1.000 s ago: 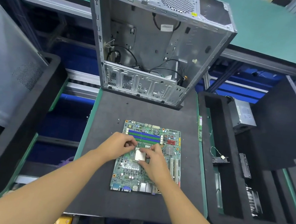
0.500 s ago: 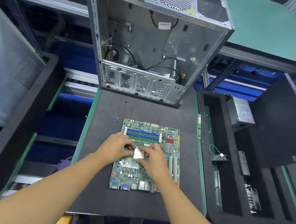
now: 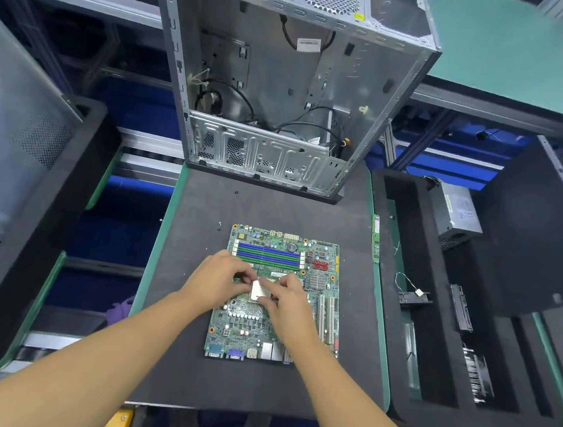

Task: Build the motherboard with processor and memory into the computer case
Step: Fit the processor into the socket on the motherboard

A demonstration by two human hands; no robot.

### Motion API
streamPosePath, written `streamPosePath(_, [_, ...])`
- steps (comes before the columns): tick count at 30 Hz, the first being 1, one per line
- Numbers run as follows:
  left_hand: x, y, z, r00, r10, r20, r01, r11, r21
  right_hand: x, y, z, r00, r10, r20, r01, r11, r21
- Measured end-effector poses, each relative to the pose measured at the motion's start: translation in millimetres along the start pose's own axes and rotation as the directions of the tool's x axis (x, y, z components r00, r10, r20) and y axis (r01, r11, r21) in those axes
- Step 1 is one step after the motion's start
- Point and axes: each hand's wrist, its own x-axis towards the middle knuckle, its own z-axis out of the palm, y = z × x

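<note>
Green motherboard (image 3: 262,328) lies flat on the dark foam mat (image 3: 188,376), close to the person. Both bare arms reach in from the bottom corners and meet over the middle of the board. The left hand (image 3: 217,279) comes from the left with its fingers curled down. The right hand (image 3: 290,305) comes from the right in the same way. Their fingertips pinch the sides of the small silver processor (image 3: 259,290), which sits on the board between them. The blue and green memory slots (image 3: 267,255) are just past the hands. The grey computer case (image 3: 285,86) sits open at the far end of the mat, apart from the board. A memory stick (image 3: 375,238) lies along the mat's right edge.
</note>
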Motion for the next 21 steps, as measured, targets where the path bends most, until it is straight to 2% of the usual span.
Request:
streamPosePath(5, [4, 3, -3, 0.999, 0.042, 0.017, -0.044, 0.993, 0.105, 3, 2, -3, 1.0, -0.026, 0.01, 0.027, 0.999, -0.039])
streamPosePath(9, [-2, 1, 0, 0.997, 0.07, -0.024, -0.065, 0.986, 0.156, 0, 3, 1, 0.999, -0.022, 0.026, 0.023, 0.998, -0.055])
streamPosePath(11, [-2, 1, 0, 0.998, 0.067, -0.018, -0.063, 0.983, 0.173, 0, 3, 2, 0.999, 0.036, -0.005, -0.036, 0.998, 0.042])
streamPosePath(15, [0, 1, -2, 0.997, 0.071, 0.015, -0.073, 0.978, 0.197, 0, 0, 0, 0.991, 0.129, 0.036, -0.134, 0.962, 0.237])
streamPosePath(17, [-1, 2, -3, 0.997, 0.074, 0.021, -0.077, 0.976, 0.202, -2, -1, -1, 0.992, 0.127, 0.022, -0.128, 0.946, 0.297])
streamPosePath(21, [-6, 9, 1, 0.999, 0.039, -0.019, -0.035, 0.976, 0.214, -10, 8, 6, 0.998, -0.056, -0.037, 0.058, 0.998, 0.034])
